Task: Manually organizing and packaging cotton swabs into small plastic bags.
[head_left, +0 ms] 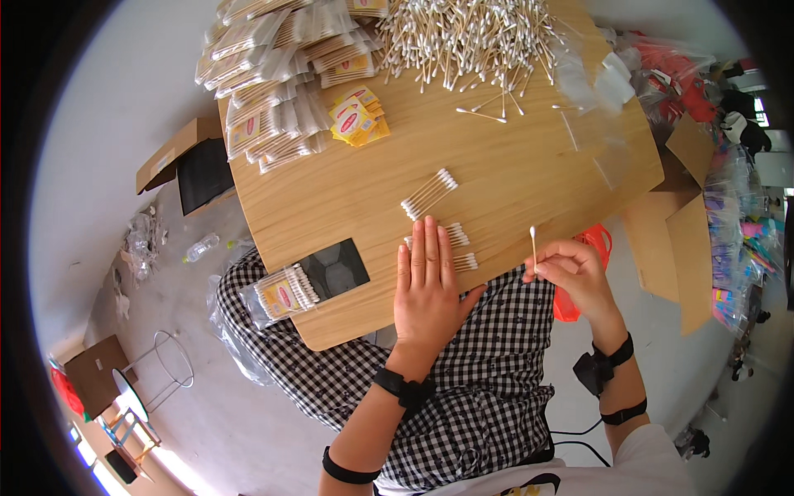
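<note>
White-tipped swabs (457,236) were partly covered by the flat left hand (429,302) towards the table's (331,207) near edge, presumably for steadying, while a single swab (533,245) was pinched upright in the right hand (579,279).

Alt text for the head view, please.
A person's flat left hand partly covers rows of cotton swabs on a wooden table; the right hand pinches a single swab. Beyond lie bagged swab packs and a loose swab pile.
</note>
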The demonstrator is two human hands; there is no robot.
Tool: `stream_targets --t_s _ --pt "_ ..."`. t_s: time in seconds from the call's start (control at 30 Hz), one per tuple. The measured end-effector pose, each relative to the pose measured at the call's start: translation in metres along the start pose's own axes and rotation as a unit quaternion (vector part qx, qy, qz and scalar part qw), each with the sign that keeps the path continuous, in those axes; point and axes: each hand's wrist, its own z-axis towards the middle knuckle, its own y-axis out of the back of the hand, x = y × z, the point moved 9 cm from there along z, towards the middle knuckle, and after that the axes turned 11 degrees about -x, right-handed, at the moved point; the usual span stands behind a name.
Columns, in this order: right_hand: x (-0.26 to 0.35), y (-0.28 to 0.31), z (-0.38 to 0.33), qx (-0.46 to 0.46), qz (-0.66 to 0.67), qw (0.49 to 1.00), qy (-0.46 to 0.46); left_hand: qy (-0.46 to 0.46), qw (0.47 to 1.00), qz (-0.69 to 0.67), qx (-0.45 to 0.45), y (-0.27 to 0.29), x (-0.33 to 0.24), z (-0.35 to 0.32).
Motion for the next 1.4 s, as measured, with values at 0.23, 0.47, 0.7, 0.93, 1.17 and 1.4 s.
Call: stream_targets --t_s 0.23,0.47,0.7,0.93,1.17,1.4 --pt "-0.002 -0.028 -0.02 0.046 0.19 0.979 -0.062 -0.002 1.0 0.003 0.001 -0.002 -0.003 0.001" --pt "-0.031 0.041 -0.037 -0.148 0.128 0.979 -0.058 -0.005 1.0 0.023 -0.003 0.0 0.003 -0.004" --pt "-0.058 0.174 -0.081 -0.347 -0.542 0.762 -0.069 -0.015 1.0 0.022 0.0 -0.004 -0.003 0.002" --pt "0.016 -0.026 -0.014 -0.115 -0.195 0.922 0.315 -0.006 1.0 0.021 0.014 -0.002 0.001 0.0" --pt "0.012 -0.058 0.017 -0.082 -0.149 0.908 0.382 -0.028 0.993 0.111 -0.01 -0.004 -0.002 0.001" --pt "0.014 -0.061 0.016 -0.072 -0.171 0.892 0.411 -0.025 0.993 0.117 -0.015 -0.003 -0.002 0.001"
